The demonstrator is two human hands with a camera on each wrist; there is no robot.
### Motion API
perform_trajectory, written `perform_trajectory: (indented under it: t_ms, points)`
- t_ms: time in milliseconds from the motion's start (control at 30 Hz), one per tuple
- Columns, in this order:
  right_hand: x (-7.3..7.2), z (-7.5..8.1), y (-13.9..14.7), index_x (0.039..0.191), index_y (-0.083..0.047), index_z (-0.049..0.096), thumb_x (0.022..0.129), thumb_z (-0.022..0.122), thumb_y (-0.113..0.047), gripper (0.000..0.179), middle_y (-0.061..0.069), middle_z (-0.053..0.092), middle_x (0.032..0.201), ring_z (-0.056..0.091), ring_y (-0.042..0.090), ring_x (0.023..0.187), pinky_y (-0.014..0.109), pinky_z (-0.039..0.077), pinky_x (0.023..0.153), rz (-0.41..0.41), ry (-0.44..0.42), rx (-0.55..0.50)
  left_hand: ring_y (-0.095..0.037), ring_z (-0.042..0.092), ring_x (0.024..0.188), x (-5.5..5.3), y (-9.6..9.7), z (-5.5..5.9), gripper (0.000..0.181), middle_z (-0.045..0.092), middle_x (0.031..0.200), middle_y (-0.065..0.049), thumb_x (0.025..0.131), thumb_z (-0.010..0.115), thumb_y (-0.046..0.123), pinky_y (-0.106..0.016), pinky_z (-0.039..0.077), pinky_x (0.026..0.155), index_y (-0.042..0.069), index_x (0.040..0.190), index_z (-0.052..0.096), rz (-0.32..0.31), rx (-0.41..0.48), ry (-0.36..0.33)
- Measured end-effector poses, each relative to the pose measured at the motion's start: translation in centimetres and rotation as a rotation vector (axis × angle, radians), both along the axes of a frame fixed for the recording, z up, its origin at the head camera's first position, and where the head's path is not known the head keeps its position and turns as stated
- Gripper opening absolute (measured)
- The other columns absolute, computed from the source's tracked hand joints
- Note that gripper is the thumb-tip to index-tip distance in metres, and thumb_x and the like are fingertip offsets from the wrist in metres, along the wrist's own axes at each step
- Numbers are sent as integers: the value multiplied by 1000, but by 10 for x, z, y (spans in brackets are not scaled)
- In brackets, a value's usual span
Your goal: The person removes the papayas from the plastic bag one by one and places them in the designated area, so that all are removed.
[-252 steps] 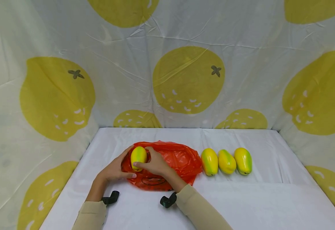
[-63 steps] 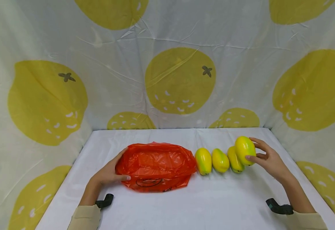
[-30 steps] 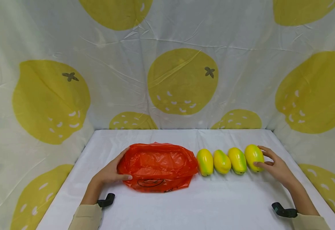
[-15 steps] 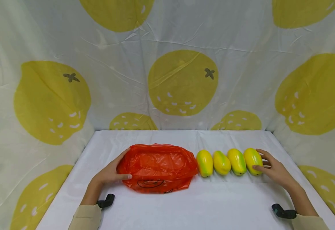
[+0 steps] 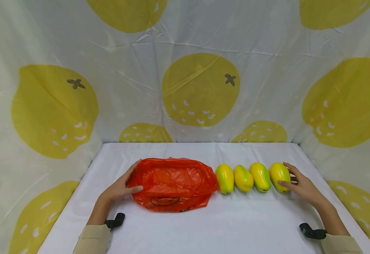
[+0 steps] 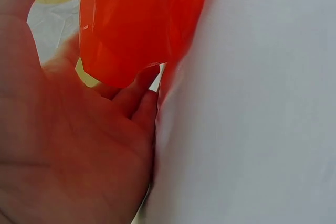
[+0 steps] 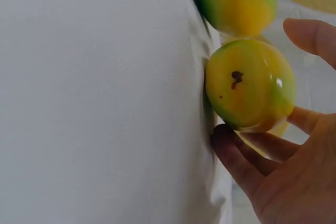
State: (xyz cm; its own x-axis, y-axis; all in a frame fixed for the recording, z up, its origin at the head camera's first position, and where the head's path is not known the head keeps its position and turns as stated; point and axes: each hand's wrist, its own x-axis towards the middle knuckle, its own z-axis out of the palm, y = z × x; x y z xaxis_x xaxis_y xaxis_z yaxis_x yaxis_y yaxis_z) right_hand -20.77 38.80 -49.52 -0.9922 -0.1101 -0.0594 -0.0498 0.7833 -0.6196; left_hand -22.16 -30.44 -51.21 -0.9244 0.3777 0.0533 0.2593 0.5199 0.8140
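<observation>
A crumpled red plastic bag (image 5: 172, 180) lies on its side on the white table, its mouth spread wide. At its left end is my left hand (image 5: 118, 188); in the left wrist view the palm (image 6: 79, 145) is bare and the fingers reach behind the bag's edge, loosely extended. To the right, several yellow-green mangoes stand in a row. My right hand (image 5: 303, 187) is beside the rightmost mango (image 5: 279, 177), thumb and fingers spread around its right side. In the right wrist view the thumb (image 7: 310, 35) is apart from this mango (image 7: 252, 85), and fingertips are right at its side.
The other mangoes, a left one (image 5: 224, 179), a smaller one (image 5: 243, 178) and a third (image 5: 260, 177), stand between the bag and the right hand. A lemon-print cloth (image 5: 201, 90) hangs behind and along both sides of the white table (image 5: 210, 225).
A mango lifted from the bag earlier was carried right and set down at the row's right end. My right hand has loosened from it. My left thumb has risen off the bag's edge.
</observation>
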Motion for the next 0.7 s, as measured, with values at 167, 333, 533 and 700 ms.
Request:
perform_trajectory:
  t_ms: [167,333,533,700]
  points:
    - [1,-1,1,165,-6,9,99,64,-51,97,38,29,156,45,59,131,72,45,102,-8,-1,16,-49,30,151,-2,-3,3,99,22,169,-19,91,75,34,-69,37,114,35,166,10,21,-4,1]
    - [2,1,5,164,-4,9,97,67,-49,99,36,25,160,42,58,133,72,43,105,11,29,15,-45,35,149,4,-11,11,96,27,168,-18,93,74,37,-63,35,115,35,166,10,78,-65,33]
    - [4,15,19,164,-2,12,95,72,-45,100,37,25,160,39,61,133,77,39,103,73,91,50,-41,40,146,11,-28,22,93,35,165,-14,91,75,49,-67,38,114,30,165,22,194,-218,129]
    - [4,36,27,164,-10,19,94,73,-43,95,33,27,160,35,61,136,85,33,97,112,157,107,-43,41,143,18,-46,37,93,41,160,-16,85,78,58,-74,39,106,27,161,34,274,-369,251]
